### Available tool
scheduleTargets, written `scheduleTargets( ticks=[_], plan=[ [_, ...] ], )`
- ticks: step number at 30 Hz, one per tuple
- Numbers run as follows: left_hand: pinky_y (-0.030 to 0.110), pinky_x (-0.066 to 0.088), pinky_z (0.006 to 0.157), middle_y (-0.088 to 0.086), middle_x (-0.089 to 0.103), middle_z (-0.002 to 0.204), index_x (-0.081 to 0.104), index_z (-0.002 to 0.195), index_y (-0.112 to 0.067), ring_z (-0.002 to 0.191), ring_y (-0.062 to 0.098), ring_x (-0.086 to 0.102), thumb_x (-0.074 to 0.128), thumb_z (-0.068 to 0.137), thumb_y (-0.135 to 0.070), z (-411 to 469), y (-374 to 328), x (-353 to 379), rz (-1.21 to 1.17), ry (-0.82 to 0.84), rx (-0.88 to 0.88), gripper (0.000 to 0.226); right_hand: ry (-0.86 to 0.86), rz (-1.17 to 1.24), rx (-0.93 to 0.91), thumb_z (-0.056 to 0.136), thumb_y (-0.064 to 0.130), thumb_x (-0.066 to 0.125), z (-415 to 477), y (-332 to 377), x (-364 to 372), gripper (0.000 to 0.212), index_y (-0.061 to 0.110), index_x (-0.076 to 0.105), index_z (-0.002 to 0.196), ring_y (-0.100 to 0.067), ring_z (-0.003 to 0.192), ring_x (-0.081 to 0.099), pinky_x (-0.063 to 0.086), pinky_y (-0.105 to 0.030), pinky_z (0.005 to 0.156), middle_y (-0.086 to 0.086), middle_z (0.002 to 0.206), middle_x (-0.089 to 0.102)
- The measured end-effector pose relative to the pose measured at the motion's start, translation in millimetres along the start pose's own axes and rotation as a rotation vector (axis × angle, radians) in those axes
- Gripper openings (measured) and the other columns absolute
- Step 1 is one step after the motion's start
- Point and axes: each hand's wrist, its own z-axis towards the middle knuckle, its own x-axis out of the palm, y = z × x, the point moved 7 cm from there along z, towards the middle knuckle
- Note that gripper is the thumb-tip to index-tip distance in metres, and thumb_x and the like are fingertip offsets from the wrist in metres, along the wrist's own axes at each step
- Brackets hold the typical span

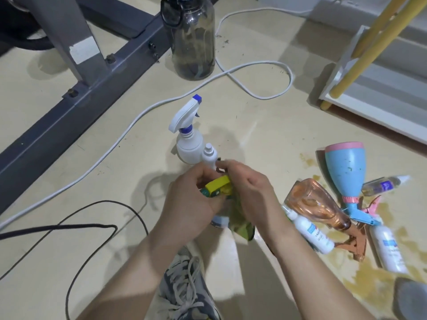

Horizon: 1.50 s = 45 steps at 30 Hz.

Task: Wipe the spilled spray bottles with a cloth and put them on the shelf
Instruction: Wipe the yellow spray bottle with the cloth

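Note:
My left hand [187, 202] grips a spray bottle with a yellow and green head [218, 187] above the floor. My right hand [248, 192] holds a green cloth [241, 224] against that bottle; most of the bottle's body is hidden by both hands. Just beyond stand a white trigger sprayer with a blue nozzle [187, 132] and a small white bottle [209, 155]. To the right, in a brownish spill [365, 271], lie an amber trigger bottle [316, 204], a blue and pink sprayer [346, 172], two white bottles [312, 234] [388, 248] and a small clear bottle [381, 187]. The white shelf [379, 98] is at the upper right.
A dark water bottle [193, 42] stands at the top centre beside a grey metal machine frame [76, 95]. A white cable [129, 132] and a black cable [76, 225] cross the floor. My shoe [184, 289] is below my hands. Yellow poles [372, 45] lean on the shelf.

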Motion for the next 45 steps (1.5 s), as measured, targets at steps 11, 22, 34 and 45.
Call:
scheduleTargets(
  ticks=[11,22,34,45],
  plan=[
    [0.017,0.045,0.080,-0.021,0.066,0.090,0.070,0.077,-0.035,0.092,0.003,0.058,0.078,0.072,-0.004,-4,-13,5,0.041,0.027,0.230,0.033,-0.359,-0.279,-0.103,0.097,0.042,0.052,-2,62,-55,0.020,0.030,0.063,0.108,-0.018,0.082,0.064,0.048,-0.032,0.074,0.009,0.078,0.067],
    [0.019,0.051,0.073,-0.011,0.061,0.092,0.052,0.101,-0.038,0.082,0.004,0.061,0.076,0.074,-0.003,-2,2,-27,-0.125,-0.292,0.060,0.050,-0.073,-0.393,-0.075,0.098,0.029,0.058,-28,10,-7,0.022,0.034,0.068,0.117,0.000,0.095,0.064,0.049,-0.023,0.084,0.017,0.102,0.073],
    [0.011,0.051,0.071,-0.012,0.073,0.081,0.064,0.089,-0.027,0.084,0.004,0.067,0.044,0.101,-0.012,-15,7,20,-0.390,0.066,-0.028,0.028,-0.212,-0.249,-0.180,0.100,0.029,0.050,-35,38,22,0.044,0.037,0.045,0.143,0.003,0.142,0.030,0.025,-0.014,0.111,0.016,0.151,0.036],
    [0.039,0.053,0.086,0.017,0.069,0.098,0.068,0.098,-0.009,0.096,0.031,0.065,0.041,0.093,-0.010,-16,16,29,-0.770,0.096,-0.146,0.027,-0.192,-0.178,-0.141,0.097,0.030,0.040,-34,9,23,0.042,0.054,0.033,0.130,0.005,0.105,0.058,0.040,-0.006,0.086,0.007,0.118,0.066]
  ],
)
